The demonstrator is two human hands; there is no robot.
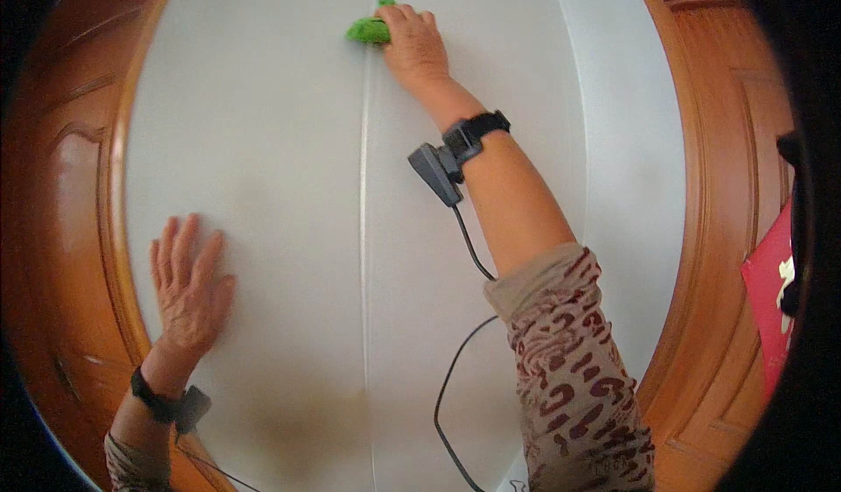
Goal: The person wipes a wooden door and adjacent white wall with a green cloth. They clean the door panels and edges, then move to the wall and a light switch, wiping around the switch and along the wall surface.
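Note:
A bright green cloth lies against a smooth, pale grey-white panel, close to a thin vertical seam. My right hand holds the cloth bunched under its fingers, at the top of the view; the part beneath the palm is hidden. Lower on the left, my left hand rests flat on the same panel with its fingers spread and holds nothing.
Brown wooden panelling flanks the pale panel on the left, and wooden doors or panels on the right. A red sheet hangs at the far right. Black cables trail from the devices strapped to both wrists.

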